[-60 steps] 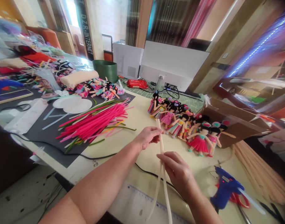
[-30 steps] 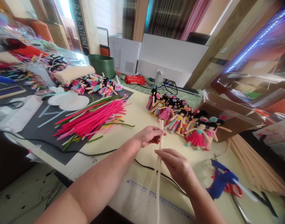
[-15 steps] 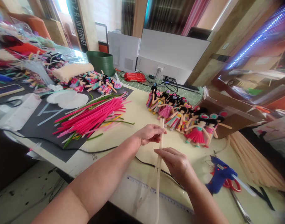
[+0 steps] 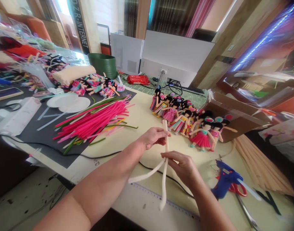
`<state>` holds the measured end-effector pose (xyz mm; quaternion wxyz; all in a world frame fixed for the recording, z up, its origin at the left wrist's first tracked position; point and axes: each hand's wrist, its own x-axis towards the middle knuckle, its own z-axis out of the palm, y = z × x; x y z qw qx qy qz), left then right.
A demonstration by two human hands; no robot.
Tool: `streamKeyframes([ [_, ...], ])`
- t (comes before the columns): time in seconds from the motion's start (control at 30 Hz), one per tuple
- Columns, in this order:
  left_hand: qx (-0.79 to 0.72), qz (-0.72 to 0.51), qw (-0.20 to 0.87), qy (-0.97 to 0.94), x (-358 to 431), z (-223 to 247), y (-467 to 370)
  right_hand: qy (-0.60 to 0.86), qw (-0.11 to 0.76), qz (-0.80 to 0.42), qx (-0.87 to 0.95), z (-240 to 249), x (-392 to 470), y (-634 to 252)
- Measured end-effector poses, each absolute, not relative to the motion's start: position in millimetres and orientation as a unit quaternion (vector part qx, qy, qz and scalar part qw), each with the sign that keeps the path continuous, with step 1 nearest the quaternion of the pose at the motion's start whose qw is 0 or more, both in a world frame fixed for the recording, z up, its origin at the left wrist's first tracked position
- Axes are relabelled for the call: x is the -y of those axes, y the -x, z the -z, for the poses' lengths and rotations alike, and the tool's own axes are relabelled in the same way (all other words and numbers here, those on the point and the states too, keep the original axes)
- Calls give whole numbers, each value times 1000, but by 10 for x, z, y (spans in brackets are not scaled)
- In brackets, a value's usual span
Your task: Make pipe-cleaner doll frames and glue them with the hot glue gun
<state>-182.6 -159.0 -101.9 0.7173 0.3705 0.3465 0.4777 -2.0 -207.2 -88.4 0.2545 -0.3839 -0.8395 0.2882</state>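
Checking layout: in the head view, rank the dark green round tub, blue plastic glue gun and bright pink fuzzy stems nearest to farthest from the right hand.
From the right hand:
1. Blue plastic glue gun, on the right.
2. Bright pink fuzzy stems, on the left.
3. Dark green round tub, back left.

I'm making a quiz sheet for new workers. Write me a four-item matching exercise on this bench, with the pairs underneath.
Things
1. pale strips
2. glue gun
3. pink stems
4. green pot

Places
A. near the red-handled scissors
B. left of the white monitor
C. pinched by left hand and right hand
D. piled partly on the black sheet

Pairs: 1-C, 2-A, 3-D, 4-B
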Motion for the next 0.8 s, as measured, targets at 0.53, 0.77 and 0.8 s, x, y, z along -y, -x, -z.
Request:
streamKeyframes([
  [0.53, -395, -556, 615, -396, 1593, 1000, 1760, 511, 288, -626, 514, 926, 1987, 37],
  [0.77, -390, -542, 673, -318, 1580, 1001, 1807, 464, 326, -585, 580, 927, 2029, 70],
  [0.8, -387, -538, 682, -308, 1576, 1008, 1814, 460, 336, -570, 592, 922, 2037, 82],
])
